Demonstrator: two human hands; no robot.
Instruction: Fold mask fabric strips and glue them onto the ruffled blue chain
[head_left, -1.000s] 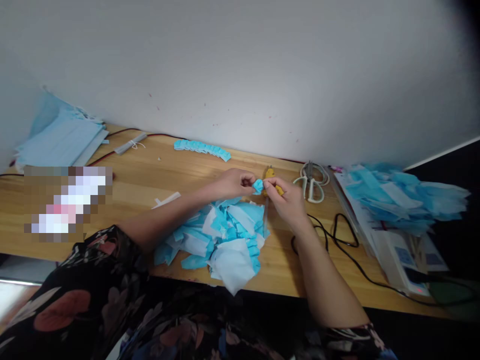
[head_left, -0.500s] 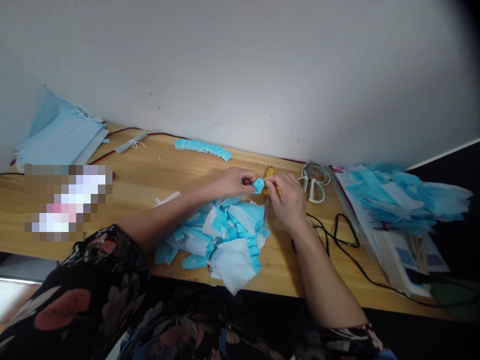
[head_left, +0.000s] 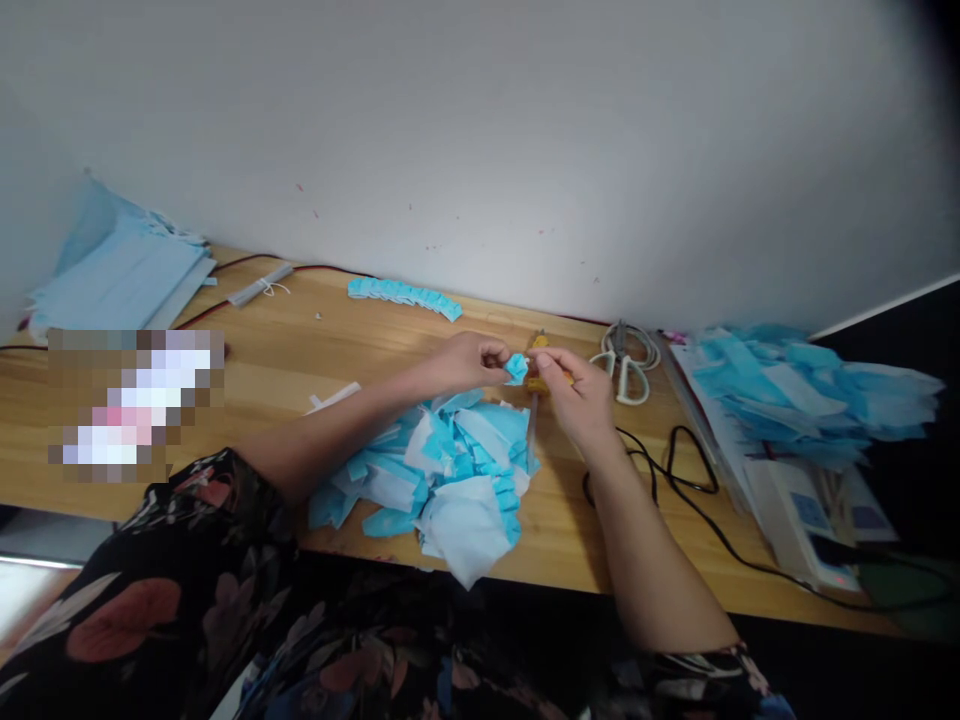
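Observation:
My left hand (head_left: 474,360) is closed, with a small folded piece of blue non-woven fabric (head_left: 517,368) pinched between thumb and fingers. My right hand (head_left: 579,395) is closed in a pinch just right of that piece; anything between its fingertips is too small to make out. Behind and below the right fingers lies a yellow-handled tool (head_left: 537,384), partly covered by the hand. In front of both hands, a loose heap of blue and white fabric scraps (head_left: 457,470) rests on the wooden table (head_left: 285,350).
A strip of pleated blue fabric (head_left: 405,293) lies near the wall. White-handled scissors (head_left: 632,383) and a coiled cable are at the right. More scraps (head_left: 795,385) sit beyond a black cord (head_left: 712,525). Face masks (head_left: 127,268) are stacked at the left, behind a blurred-out object (head_left: 142,405).
My right hand's fingers have shifted slightly and now show a tighter pinch, a little raised. My left hand still holds the blue piece almost in the same place.

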